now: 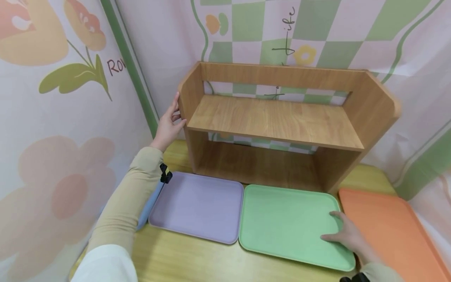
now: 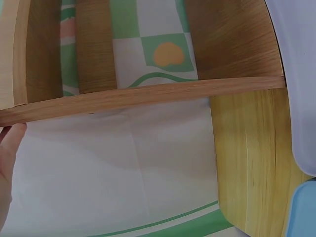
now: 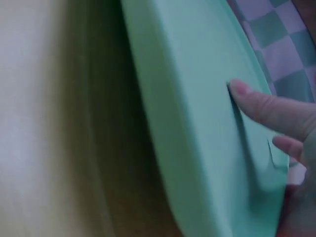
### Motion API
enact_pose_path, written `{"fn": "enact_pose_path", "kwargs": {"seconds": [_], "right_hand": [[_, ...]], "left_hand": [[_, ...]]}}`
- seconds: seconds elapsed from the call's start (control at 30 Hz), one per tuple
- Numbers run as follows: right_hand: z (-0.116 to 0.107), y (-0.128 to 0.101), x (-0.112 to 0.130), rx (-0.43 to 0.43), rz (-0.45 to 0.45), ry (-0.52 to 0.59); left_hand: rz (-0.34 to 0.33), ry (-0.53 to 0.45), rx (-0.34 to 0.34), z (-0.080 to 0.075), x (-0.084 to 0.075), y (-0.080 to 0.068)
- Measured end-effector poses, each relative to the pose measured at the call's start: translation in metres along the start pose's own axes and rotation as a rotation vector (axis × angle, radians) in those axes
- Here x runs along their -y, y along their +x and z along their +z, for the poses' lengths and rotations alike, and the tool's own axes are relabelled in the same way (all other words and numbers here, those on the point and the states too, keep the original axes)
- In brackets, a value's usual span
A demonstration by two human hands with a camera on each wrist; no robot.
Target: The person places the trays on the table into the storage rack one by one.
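A wooden two-level shelf [image 1: 271, 121] stands at the back of the yellow table [image 1: 183, 258]. My left hand [image 1: 171, 121] rests against the outer face of its left side panel with fingers fairly straight and the thumb at the front edge. The left wrist view shows that panel's edge [image 2: 148, 96] and one fingertip [image 2: 9, 148] beside it. My right hand [image 1: 343, 231] lies flat, fingers spread, on the right part of a green tray [image 1: 289, 223]. In the right wrist view, two fingers [image 3: 266, 108] press on the green tray [image 3: 197, 123] near its rim.
A purple tray [image 1: 197, 205] lies left of the green one, touching it. An orange tray [image 1: 387, 231] lies at the right table edge. A blue tray [image 1: 149, 205] pokes out under my left forearm. Printed fabric walls close in on the left, back and right.
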State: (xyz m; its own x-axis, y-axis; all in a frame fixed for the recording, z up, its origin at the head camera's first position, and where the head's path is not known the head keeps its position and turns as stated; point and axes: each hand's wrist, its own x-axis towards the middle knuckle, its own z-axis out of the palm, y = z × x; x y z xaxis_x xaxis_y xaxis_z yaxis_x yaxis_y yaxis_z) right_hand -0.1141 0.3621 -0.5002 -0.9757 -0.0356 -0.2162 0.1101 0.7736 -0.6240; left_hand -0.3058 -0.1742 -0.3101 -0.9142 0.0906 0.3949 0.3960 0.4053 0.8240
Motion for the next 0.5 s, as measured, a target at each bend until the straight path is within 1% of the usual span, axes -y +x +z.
{"fn": "enact_pose_path", "kwargs": {"seconds": [0.1,0.13,0.17,0.23,0.37,0.43,0.5], "right_hand": [[-0.011,-0.005,-0.006,0.12,0.006,0.191],[-0.015,-0.008,-0.01,0.15,-0.004,0.256],[-0.017,-0.01,-0.014,0.176,-0.033,0.315],[-0.021,-0.014,-0.024,0.22,-0.118,0.433],[-0.022,-0.017,-0.039,0.315,-0.367,0.691],[-0.021,-0.016,-0.042,0.367,-0.459,0.838],[-0.02,-0.016,-0.044,0.423,-0.515,0.968]], "left_hand": [[-0.006,-0.003,0.004,-0.001,-0.001,-0.001],[-0.007,-0.004,0.005,-0.002,-0.001,-0.001],[-0.01,-0.004,0.004,-0.002,-0.002,-0.001],[-0.015,-0.007,0.009,-0.003,-0.002,-0.002],[-0.033,-0.009,0.011,-0.003,-0.002,-0.001],[-0.042,-0.008,0.013,-0.003,-0.002,0.0],[-0.053,-0.007,0.015,-0.003,0.0,0.001]]}}
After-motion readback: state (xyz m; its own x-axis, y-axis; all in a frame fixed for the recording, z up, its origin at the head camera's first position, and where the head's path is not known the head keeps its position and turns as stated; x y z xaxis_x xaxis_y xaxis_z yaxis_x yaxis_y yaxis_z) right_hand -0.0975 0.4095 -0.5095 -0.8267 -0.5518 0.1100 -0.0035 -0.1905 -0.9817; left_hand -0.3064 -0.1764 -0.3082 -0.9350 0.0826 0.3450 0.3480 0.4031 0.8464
